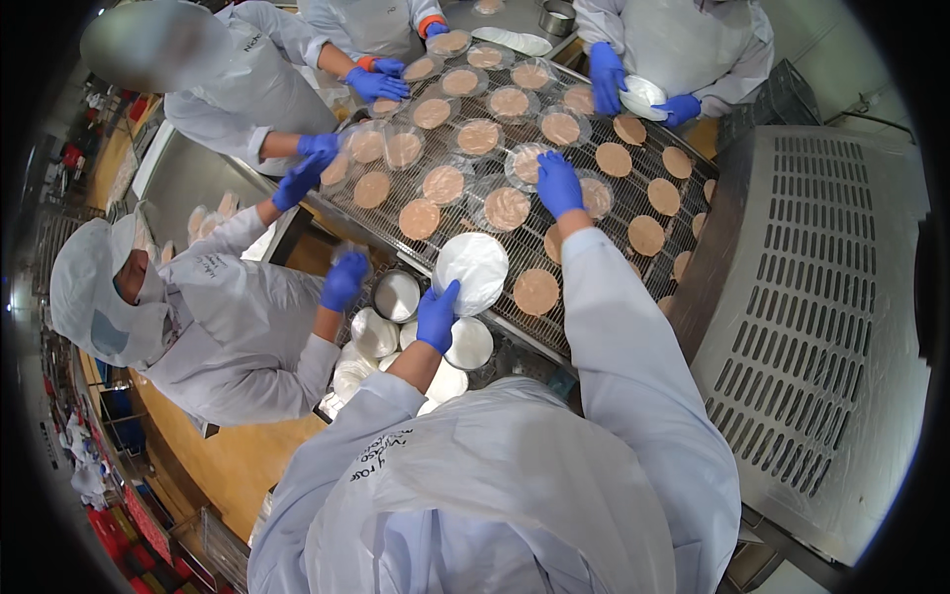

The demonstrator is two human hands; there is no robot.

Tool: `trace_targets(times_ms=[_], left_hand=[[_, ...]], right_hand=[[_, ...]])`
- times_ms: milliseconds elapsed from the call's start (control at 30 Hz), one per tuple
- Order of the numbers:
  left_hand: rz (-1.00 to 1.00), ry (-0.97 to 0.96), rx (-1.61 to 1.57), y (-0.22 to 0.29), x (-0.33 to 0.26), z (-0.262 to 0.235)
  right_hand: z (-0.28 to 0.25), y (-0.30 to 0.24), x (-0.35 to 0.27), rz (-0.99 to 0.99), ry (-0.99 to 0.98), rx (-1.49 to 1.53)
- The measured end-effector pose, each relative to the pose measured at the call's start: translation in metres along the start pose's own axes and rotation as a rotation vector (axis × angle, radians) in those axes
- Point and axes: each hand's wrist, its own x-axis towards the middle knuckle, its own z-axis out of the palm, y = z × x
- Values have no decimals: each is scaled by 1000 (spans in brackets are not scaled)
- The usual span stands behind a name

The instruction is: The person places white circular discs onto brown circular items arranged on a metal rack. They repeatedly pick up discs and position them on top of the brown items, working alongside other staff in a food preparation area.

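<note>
My left hand, in a blue glove, holds a stack of round white paper sheets at the near edge of a wire conveyor belt. My right hand, also gloved in blue, reaches out over the belt and presses a translucent sheet onto a round brown flatbread. Many round brown flatbreads lie on the belt; those on the left carry clear round sheets, those on the right, like one bare flatbread, are uncovered.
Three other people in white coats and blue gloves work around the belt: one at my left, others at the far side. Stacks of white sheets and a round metal tin sit below the belt. A grey vented machine housing stands at right.
</note>
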Motion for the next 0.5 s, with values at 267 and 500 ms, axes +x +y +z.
trace_targets(times_ms=[267,500], left_hand=[[0,2,55,11,12,-21],[21,-52,50,-5,-33,-14]], right_hand=[[-40,-59,-12,207,-482,121],[-81,-113,-156,214,-209,750]])
